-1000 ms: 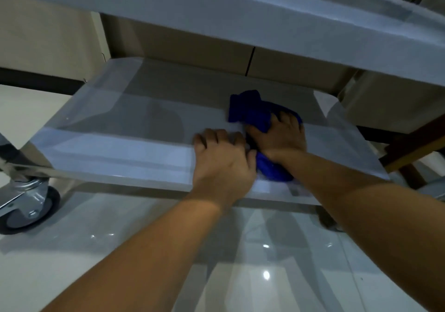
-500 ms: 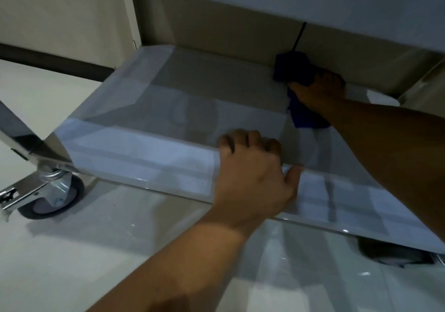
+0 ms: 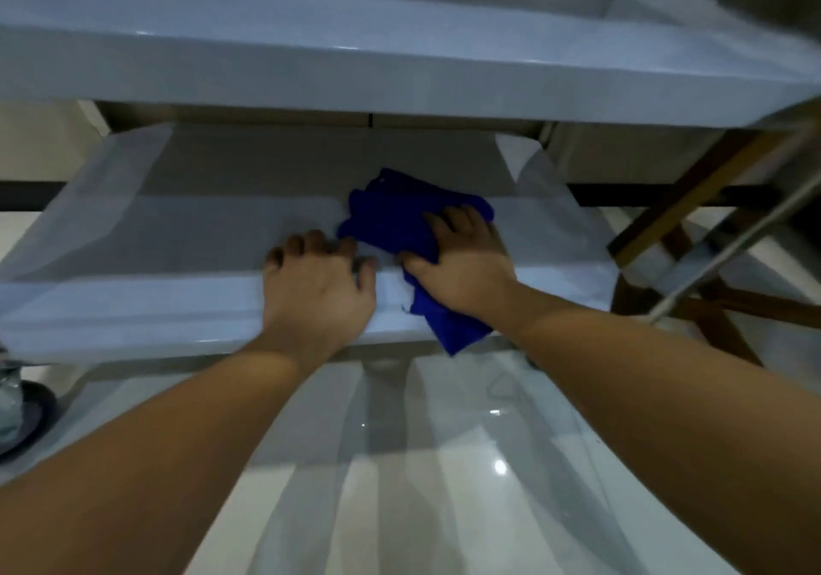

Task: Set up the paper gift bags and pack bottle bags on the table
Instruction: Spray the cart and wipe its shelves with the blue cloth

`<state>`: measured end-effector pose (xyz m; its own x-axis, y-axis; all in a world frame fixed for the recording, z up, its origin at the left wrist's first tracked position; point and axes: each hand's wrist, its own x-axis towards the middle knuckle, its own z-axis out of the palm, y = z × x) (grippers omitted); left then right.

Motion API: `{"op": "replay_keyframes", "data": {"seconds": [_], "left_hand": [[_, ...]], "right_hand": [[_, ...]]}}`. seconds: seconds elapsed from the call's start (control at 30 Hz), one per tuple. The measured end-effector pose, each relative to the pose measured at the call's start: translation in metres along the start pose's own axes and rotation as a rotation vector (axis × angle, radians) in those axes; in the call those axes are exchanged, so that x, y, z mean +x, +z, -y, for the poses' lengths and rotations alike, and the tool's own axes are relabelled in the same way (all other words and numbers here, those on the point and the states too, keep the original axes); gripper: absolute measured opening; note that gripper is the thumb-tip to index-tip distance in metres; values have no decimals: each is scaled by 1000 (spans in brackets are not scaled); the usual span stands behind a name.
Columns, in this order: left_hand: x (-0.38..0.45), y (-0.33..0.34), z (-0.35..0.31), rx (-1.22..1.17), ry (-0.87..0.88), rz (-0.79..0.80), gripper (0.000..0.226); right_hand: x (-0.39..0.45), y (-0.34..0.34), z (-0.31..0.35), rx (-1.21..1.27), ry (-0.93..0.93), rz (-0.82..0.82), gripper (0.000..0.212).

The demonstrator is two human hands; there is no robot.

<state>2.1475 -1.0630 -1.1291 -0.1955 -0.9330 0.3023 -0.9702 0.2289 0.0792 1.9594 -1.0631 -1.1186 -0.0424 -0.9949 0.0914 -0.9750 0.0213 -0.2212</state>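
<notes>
A crumpled blue cloth (image 3: 391,214) lies on the lower shelf (image 3: 177,237) of a shiny metal cart, one corner hanging over the front lip. My right hand (image 3: 466,259) presses flat on the cloth near the shelf's front edge. My left hand (image 3: 317,285) sits just left of it, fingers curled over the front lip of the shelf. No gift bags or bottle bags are in view.
The cart's upper shelf (image 3: 400,59) overhangs close above the lower one. A caster wheel (image 3: 22,414) stands at the lower left. A wooden frame (image 3: 693,201) and a metal rod (image 3: 733,246) stand to the right. Glossy tiled floor (image 3: 400,485) lies below.
My right hand has pulled the blue cloth from the back of the lower shelf toward the front edge. My left hand has stayed on the front lip. The view has tilted up.
</notes>
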Motion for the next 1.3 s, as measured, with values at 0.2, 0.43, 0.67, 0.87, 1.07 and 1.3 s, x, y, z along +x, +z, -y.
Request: {"op": "replay_keyframes", "data": {"seconds": [0.2, 0.43, 0.67, 0.87, 1.07, 1.3], "left_hand": [[0, -22, -14, 226, 114, 158, 35], [-13, -22, -70, -35, 292, 226, 43], [9, 4, -135, 42, 192, 169, 60], [13, 21, -136, 29, 180, 16, 60], [16, 20, -137, -40, 159, -2, 51], [18, 21, -135, -79, 137, -5, 51]], "right_hand": [[-69, -23, -3, -50, 76, 96, 60], [-76, -38, -68, -79, 108, 9, 48], [-29, -24, -100, -21, 177, -94, 65], [63, -21, -126, 16, 246, -91, 71], [164, -27, -152, 199, 354, -41, 71], [203, -11, -167, 247, 269, -126, 61]]}}
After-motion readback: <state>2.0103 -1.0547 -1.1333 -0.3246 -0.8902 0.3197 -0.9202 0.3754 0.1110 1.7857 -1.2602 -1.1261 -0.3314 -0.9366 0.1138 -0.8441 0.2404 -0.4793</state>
